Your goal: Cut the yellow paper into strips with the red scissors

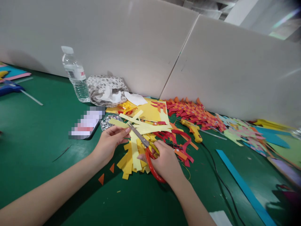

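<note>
My right hand (162, 157) grips a pair of scissors (142, 138) with red and yellow handles, the blades aimed up and left. Between the thumb and fingers of my left hand (114, 138) is a pale yellow paper strip (117, 122), close to the scissor tips. Whether the blades touch the strip I cannot tell. Below the hands lies a heap of yellow paper strips (128, 161). Red paper strips (187, 147) lie tangled to the right. Two small orange paper triangles (101, 179) rest on the green table in front.
A water bottle (78, 81), a phone (86, 125) and a patterned tissue pouch (105, 83) stand at the left. A yellow glue gun (194, 130) with a black cord lies right of the heap. Red-orange woven paper pieces (195, 113) line the grey partition (131, 40). A blue strip (244, 185) lies right.
</note>
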A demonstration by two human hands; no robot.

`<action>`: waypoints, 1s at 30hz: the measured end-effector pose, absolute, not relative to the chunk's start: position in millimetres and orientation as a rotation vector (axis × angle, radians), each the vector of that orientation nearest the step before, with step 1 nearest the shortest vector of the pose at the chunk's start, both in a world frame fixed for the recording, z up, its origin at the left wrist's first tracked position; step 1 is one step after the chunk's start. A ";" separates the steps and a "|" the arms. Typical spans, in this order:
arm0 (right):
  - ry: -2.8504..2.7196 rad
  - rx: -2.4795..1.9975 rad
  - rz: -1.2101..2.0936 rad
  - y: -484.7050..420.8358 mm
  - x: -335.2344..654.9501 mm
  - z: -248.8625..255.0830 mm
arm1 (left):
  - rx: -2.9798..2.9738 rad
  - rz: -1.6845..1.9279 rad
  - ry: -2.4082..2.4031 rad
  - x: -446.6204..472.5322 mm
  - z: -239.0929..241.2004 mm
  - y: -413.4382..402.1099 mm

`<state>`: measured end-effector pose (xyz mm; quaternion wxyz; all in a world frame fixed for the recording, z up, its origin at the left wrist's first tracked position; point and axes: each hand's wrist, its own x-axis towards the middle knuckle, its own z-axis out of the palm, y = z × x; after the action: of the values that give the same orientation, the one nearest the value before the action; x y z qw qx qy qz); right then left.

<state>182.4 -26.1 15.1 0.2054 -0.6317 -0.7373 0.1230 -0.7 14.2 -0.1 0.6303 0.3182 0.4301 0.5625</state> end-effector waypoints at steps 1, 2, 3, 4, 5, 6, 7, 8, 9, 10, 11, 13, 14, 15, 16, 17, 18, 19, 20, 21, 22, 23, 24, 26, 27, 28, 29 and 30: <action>-2.049 -1.758 0.343 -26.0 182.2 15.1 | 0.723 1.287 0.984 -0.4 0.3 14.0; -2.041 -1.753 0.344 -25.8 182.1 14.9 | 0.718 1.288 0.984 -0.1 0.6 13.7; -2.030 -1.745 0.348 -25.5 182.1 14.6 | 0.712 1.288 0.987 0.1 0.9 13.5; -2.013 -1.734 0.357 -25.0 182.3 14.2 | 0.707 1.285 0.992 0.3 1.2 13.4; -1.986 -1.726 0.369 -24.4 182.7 13.8 | 0.705 1.280 0.999 0.4 1.4 13.4; -1.948 -1.724 0.383 -23.6 183.3 13.4 | 0.707 1.273 1.005 0.3 1.4 13.4; -1.902 -1.727 0.406 -22.8 184.0 13.1 | 0.715 1.264 1.011 0.1 1.2 13.4; -1.847 -1.736 0.444 -21.9 184.9 13.0 | 0.728 1.254 1.018 -0.2 0.8 13.4; -1.785 -1.748 0.502 -21.1 185.8 13.0 | 0.748 1.243 1.026 -0.5 0.2 13.3; -1.719 -1.755 0.582 -20.4 186.5 13.2 | 0.773 1.229 1.033 -0.8 -0.6 13.0; -1.653 -1.752 0.680 -19.8 187.1 13.6 | 0.801 1.212 1.043 -1.0 -1.4 12.5; -1.517 -1.728 0.907 -19.5 187.1 14.5 | 0.866 1.156 1.051 -0.6 -2.9 11.0; -1.448 -1.697 1.020 -19.6 186.6 14.9 | 0.901 1.112 1.043 0.1 -3.4 10.1; -1.382 -1.643 1.126 -19.9 185.8 15.0 | 0.932 1.063 1.033 1.2 -3.7 9.0; -1.320 -1.575 1.217 -20.2 184.9 14.7 | 0.957 1.015 1.022 2.5 -3.7 8.0; -1.264 -1.500 1.287 -20.5 183.9 14.1 | 0.977 0.970 1.014 4.1 -3.4 7.0; -1.226 -1.421 1.341 -20.6 183.1 13.1 | 0.990 0.934 1.013 5.6 -2.8 6.1; -1.203 -1.359 1.379 -20.5 182.5 11.7 | 0.998 0.908 1.019 7.1 -2.0 5.3; -1.193 -1.316 1.405 -20.1 182.1 10.1 | 1.004 0.894 1.027 8.4 -1.1 4.6; -1.192 -1.296 1.423 -19.6 182.0 8.2 | 1.009 0.882 1.036 9.3 -0.1 4.1; -1.193 -1.286 1.433 -18.9 182.1 6.3 | 1.014 0.873 1.046 9.9 0.8 3.7; -1.196 -1.280 1.438 -18.3 182.3 4.6 | 1.019 0.864 1.056 10.2 1.6 3.4; -1.196 -1.277 1.437 -17.6 182.5 2.9 | 1.025 0.855 1.064 10.1 2.2 3.2; -1.196 -1.287 1.428 -16.8 182.9 0.5 | 1.040 0.839 1.078 9.4 2.6 3.2; -1.197 -1.296 1.422 -16.6 183.0 -0.4 | 1.045 0.836 1.082 8.8 2.3 3.3; -1.199 -1.306 1.419 -16.5 183.0 -1.1 | 1.047 0.839 1.084 8.3 1.7 3.5; -1.199 -1.316 1.417 -16.4 182.9 -1.6 | 1.046 0.845 1.086 7.7 0.9 3.8; -1.200 -1.325 1.417 -16.4 182.7 -2.1 | 1.042 0.853 1.088 7.2 -0.2 4.3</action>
<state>182.7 -16.4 -2.1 0.4172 -0.5278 -0.4783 0.5645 7.2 4.3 -0.2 0.6481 0.4581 0.4787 0.3753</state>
